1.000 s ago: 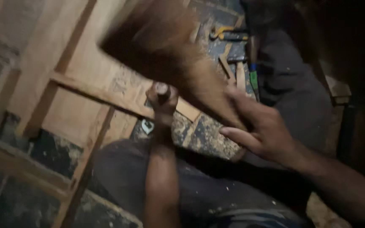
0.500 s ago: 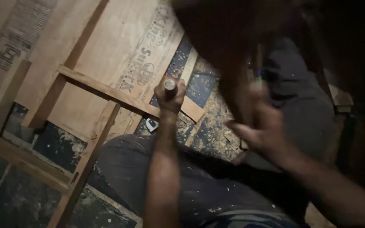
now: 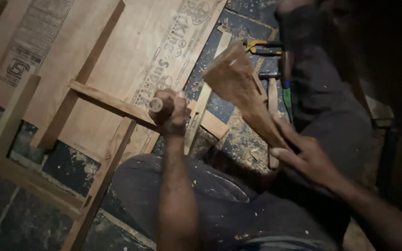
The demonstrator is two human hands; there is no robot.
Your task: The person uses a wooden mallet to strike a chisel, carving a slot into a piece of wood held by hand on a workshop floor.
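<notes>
We have the left hand (image 3: 170, 114) clenched around a chisel (image 3: 156, 105), its round butt end up, set on the wooden frame (image 3: 112, 104) where a cross rail meets an upright. The frame lies on the floor (image 3: 70, 165) over a plywood sheet (image 3: 131, 42), near that sheet's lower edge. Our right hand (image 3: 310, 158) is grasping the handle of a wooden mallet (image 3: 238, 86), whose blocky head is raised above and to the right of the chisel, apart from it.

To do this well, in our judgement, we should hold the chisel steady and upright on the joint, keep the fingers below the butt, and bring the mallet face down square on that end, neither glancing nor off-centre. Short, controlled blows seem wiser than heavy ones, since the rail is thin and could split.

The chisel blade is hidden in our fist, so we cannot tell exactly where its edge sits. Wood chips lie scattered on the floor between our knees, and a few hand tools (image 3: 268, 51) rest beyond the mallet, toward the far edge of the floor.
</notes>
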